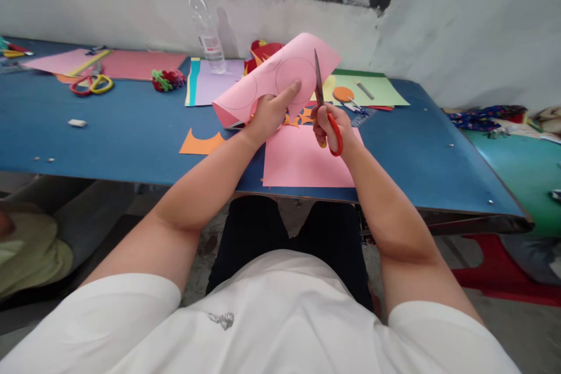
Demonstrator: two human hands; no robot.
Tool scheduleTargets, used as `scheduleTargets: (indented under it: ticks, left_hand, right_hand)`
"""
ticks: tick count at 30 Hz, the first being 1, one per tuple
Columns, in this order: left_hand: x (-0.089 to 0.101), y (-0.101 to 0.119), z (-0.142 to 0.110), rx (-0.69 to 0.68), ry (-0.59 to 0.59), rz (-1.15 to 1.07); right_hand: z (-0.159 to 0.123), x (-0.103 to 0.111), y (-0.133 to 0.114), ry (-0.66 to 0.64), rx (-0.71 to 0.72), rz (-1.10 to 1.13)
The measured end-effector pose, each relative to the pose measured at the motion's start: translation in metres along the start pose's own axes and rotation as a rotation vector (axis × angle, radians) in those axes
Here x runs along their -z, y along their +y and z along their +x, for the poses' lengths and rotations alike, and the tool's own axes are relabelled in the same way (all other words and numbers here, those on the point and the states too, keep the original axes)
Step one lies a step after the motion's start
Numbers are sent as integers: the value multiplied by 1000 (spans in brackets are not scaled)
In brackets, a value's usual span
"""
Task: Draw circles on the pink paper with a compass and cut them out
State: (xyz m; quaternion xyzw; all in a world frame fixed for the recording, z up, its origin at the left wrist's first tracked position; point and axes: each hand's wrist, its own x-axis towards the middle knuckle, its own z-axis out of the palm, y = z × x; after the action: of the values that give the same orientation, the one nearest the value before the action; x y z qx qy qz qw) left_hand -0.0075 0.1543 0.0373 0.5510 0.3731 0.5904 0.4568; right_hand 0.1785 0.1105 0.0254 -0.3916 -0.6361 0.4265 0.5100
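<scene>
My left hand (pixel 274 110) grips a curved sheet of pink paper (pixel 267 79) by its lower edge, thumb on top. Circles are drawn on this sheet in thin outline. Scissors (pixel 335 135) with red and yellow handles are in my right hand (pixel 333 123), their blades pointing up beside the paper's right side. Another pink sheet (pixel 307 163) lies flat on the table below both hands. Orange paper scraps (pixel 300 118) lie between my hands, partly covered. To the left of my left hand is an orange offcut (pixel 200 143) with scalloped edges.
A plastic bottle (pixel 205 29) stands at the back near the wall. Leftward on the blue table (pixel 131 146) are a second pair of scissors (pixel 92 85), an eraser (pixel 77 123) and a coloured paper flower (pixel 168 80). Green paper (pixel 385 86) and an orange disc (pixel 343 94) lie right.
</scene>
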Motion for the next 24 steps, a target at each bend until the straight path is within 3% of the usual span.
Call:
scheduleTargets:
  ticks: [14,24]
  left_hand:
    - [-1,-3,4,32,52,-36]
    - [1,11,3,0,15,5]
  right_hand:
    - [0,2,-1,9,-40,-26]
    - [-1,3,-6,14,-45,-45]
